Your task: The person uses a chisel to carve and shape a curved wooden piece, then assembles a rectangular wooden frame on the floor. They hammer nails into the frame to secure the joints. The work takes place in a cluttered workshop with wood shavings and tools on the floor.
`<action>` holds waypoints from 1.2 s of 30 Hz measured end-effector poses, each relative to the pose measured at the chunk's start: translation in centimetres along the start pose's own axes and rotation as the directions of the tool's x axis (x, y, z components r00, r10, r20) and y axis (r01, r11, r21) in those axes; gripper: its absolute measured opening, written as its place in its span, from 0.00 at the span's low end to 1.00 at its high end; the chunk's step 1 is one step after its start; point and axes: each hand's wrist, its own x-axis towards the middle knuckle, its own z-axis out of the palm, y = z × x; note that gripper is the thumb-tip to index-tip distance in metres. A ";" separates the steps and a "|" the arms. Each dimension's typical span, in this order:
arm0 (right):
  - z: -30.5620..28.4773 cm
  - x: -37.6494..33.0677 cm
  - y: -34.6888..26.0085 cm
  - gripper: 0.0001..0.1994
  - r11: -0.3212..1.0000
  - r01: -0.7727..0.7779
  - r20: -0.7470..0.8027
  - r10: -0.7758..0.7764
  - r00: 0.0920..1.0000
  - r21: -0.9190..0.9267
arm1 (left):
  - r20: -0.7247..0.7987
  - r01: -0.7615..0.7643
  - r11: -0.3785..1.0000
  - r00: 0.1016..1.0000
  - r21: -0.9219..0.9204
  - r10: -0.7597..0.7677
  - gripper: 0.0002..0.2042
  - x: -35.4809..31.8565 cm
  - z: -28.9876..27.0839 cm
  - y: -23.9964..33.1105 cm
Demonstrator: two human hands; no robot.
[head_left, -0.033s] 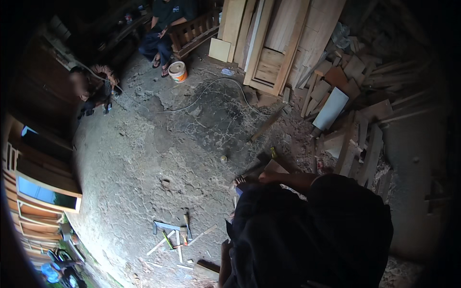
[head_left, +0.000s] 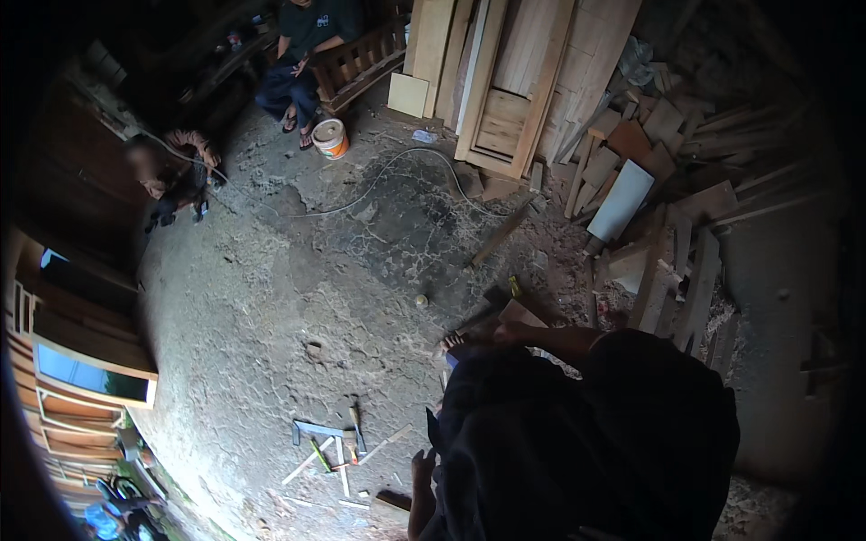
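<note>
My right hand (head_left: pixel 508 334) is at the end of my bent arm, beside the near edge of a small brown board (head_left: pixel 521 313). Its fingers look curled, but what they hold is too dark to make out. Just left of it my bare foot (head_left: pixel 453 342) shows, next to a dark length of wood (head_left: pixel 478 319). Low at my left side, my left hand (head_left: pixel 422 463) is raised near my dark clothing; shadow blurs its fingers. Nearest to it on the ground lies a short dark wood block (head_left: pixel 394 499).
Left of me lie a try square (head_left: pixel 320 430), a chisel (head_left: pixel 357 424), a brush (head_left: pixel 350 449) and thin wood strips (head_left: pixel 295 472). Offcuts (head_left: pixel 663 126) pile at the right. A hose (head_left: pixel 361 197) crosses the floor near a bucket (head_left: pixel 329 139). Two people (head_left: pixel 298 72) are at the back.
The view has shifted slightly. My left hand has come further out from beside my clothing, and more of it shows. My right hand has moved a little to the right by the brown board.
</note>
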 end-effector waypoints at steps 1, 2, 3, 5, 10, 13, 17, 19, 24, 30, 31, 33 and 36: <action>0.7 -2.0 1.8 0.12 0.995 0.093 -0.160 -0.098 0.982 -0.039 | 0.084 -0.191 0.922 0.981 0.338 0.172 0.21 2.4 -3.0 0.1; 0.7 -2.1 3.5 0.12 0.960 0.042 -0.040 -0.055 0.998 -0.276 | 0.005 0.029 0.960 1.000 -0.279 -0.028 0.23 2.3 -4.8 0.3; 1.0 -2.6 5.1 0.12 0.863 0.054 0.076 -0.018 0.997 -0.502 | -0.036 0.131 0.573 0.962 -0.809 -0.271 0.28 2.0 -7.0 0.8; 1.4 -3.7 7.5 0.11 0.820 -0.001 0.103 0.073 0.992 -0.572 | -0.091 0.009 0.248 0.917 -0.969 -0.388 0.38 3.5 -11.6 4.1; -1.4 -1.7 7.7 0.12 0.935 -0.272 -0.150 0.242 0.959 -0.230 | -0.228 -0.132 0.272 0.905 -0.953 -0.360 0.36 8.0 -19.5 13.0; -3.8 1.1 4.7 0.13 0.823 -0.453 -0.146 0.523 0.840 0.344 | -0.149 -0.002 0.447 0.944 -0.895 -0.294 0.34 10.7 -21.0 14.2; -4.6 7.2 1.8 0.15 0.744 -0.300 -0.286 0.547 0.787 0.596 | 0.015 0.172 0.601 0.966 -0.781 -0.258 0.32 16.5 -23.2 12.1; -3.7 10.5 1.1 0.14 0.681 -0.250 -0.326 0.598 0.733 0.688 | 0.071 0.236 0.781 0.968 -0.578 -0.240 0.32 19.8 -25.2 10.7; -0.3 16.4 -3.0 0.11 0.773 -0.579 -0.388 0.632 0.671 0.259 | 0.140 0.217 0.843 0.976 -0.492 -0.170 0.30 27.3 -37.2 10.9; 3.7 22.5 -8.8 0.21 0.542 -0.474 -0.224 0.788 0.573 0.694 | 0.019 0.236 0.812 0.963 -0.533 -0.268 0.27 36.7 -53.0 20.5; 4.5 23.3 -9.6 0.22 0.488 -0.442 -0.212 0.816 0.538 0.753 | -0.026 0.196 0.833 0.969 -0.517 -0.244 0.28 38.3 -54.8 23.1; 5.3 24.6 -10.1 0.25 0.457 -0.429 -0.173 0.814 0.554 0.779 | -0.064 0.132 0.869 0.981 -0.477 -0.185 0.28 41.4 -57.6 28.8; 6.7 26.3 -10.1 0.27 0.377 -0.449 -0.125 0.859 0.496 0.810 | -0.030 0.038 0.907 0.998 -0.419 -0.056 0.29 45.4 -58.8 37.3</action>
